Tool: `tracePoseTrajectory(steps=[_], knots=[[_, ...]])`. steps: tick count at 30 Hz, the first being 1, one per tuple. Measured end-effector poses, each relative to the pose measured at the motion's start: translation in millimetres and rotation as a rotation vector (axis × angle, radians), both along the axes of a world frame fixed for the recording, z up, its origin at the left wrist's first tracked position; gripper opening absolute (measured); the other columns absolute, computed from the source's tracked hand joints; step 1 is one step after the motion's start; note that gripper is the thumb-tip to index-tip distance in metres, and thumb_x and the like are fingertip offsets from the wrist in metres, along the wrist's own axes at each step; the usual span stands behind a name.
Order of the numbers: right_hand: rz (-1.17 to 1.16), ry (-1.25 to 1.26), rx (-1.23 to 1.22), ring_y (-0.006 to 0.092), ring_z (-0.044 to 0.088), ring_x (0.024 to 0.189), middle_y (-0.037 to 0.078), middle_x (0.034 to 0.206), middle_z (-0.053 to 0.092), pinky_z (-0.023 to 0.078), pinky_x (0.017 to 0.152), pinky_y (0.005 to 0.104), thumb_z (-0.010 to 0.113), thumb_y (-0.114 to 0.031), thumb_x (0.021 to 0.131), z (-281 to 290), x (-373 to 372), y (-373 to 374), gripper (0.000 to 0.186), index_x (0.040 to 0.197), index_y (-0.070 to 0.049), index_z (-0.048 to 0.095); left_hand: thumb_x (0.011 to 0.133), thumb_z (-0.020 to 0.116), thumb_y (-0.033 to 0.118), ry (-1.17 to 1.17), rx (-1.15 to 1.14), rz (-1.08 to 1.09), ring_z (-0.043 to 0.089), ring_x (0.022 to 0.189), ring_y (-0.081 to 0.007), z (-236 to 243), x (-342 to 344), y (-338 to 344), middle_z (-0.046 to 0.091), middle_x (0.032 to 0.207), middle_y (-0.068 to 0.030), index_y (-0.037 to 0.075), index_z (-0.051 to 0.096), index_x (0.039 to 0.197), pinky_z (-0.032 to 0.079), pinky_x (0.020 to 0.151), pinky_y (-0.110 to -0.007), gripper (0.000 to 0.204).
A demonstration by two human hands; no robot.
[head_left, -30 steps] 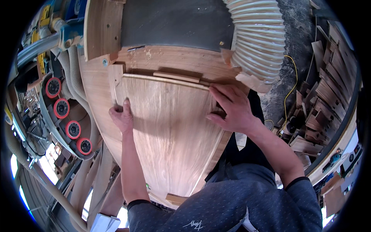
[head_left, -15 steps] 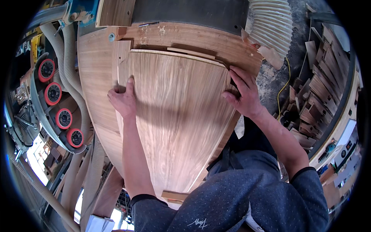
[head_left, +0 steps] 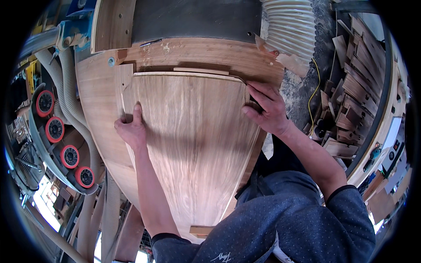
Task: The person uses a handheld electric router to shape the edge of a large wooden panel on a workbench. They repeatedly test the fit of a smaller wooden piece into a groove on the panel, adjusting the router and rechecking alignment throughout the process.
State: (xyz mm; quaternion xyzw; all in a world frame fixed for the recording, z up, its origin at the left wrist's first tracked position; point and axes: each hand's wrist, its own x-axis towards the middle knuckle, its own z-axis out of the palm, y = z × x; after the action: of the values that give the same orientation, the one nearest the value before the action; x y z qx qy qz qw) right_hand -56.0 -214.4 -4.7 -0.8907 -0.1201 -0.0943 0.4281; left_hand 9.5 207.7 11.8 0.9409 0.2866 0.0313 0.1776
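A large pale wooden panel [head_left: 193,131] with streaked grain lies flat in front of me, framed by wooden strips on a bigger wooden board [head_left: 94,96]. My left hand [head_left: 133,130] grips its left edge, thumb stretched along the top face and fingers curled over the side. At the far right corner, my right hand [head_left: 271,111] is closed around the edge, fingers forward and thumb nearer me. The right fingertips are partly hidden at the rim. A thin wooden strip [head_left: 201,70] runs along the panel's far edge.
Beyond the board is a dark flat surface [head_left: 197,17], with a pen [head_left: 151,42] near it. A ribbed hose [head_left: 289,30] stands far right, beside stacked wood offcuts [head_left: 357,87]. Red-rimmed rollers [head_left: 55,129] and grey hoses [head_left: 72,83] line the left. A wooden block [head_left: 201,231] sits near my body.
My view has shifted, so the board and panel appear slightly lower and further left. Both hands keep nearly the same places on the panel's edges.
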Motion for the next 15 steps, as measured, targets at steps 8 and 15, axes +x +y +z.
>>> tracePoseTrajectory(steps=[8, 15], knots=[[-0.015, 0.011, 0.010, 0.0314, 0.067, 0.103, 0.012, 0.129, 0.068, 0.056, 0.089, 0.0416, 0.086, -0.024, 0.077, 3.1, 2.8, -0.4, 0.051, 0.119, 0.000, 0.071, 0.075, 0.086, 0.064, -0.011, 0.031, -0.010, 0.061, 0.093, -0.0353, -6.8, 0.2, 5.7, 0.060, 0.098, -0.0236, -0.014, 0.057, 0.098, 0.051, 0.088, -0.044, 0.086], [-0.029, 0.014, 0.045, 0.0299, 0.067, 0.098, 0.010, 0.126, 0.068, 0.057, 0.083, 0.0406, 0.086, -0.024, 0.075, -1.7, 4.0, -0.6, 0.051, 0.118, -0.002, 0.071, 0.078, 0.084, 0.065, -0.035, 0.022, -0.039, 0.059, 0.088, -0.0319, -12.0, -2.4, 8.0, 0.058, 0.097, -0.0213, -0.013, 0.056, 0.096, 0.050, 0.084, -0.044, 0.084]])
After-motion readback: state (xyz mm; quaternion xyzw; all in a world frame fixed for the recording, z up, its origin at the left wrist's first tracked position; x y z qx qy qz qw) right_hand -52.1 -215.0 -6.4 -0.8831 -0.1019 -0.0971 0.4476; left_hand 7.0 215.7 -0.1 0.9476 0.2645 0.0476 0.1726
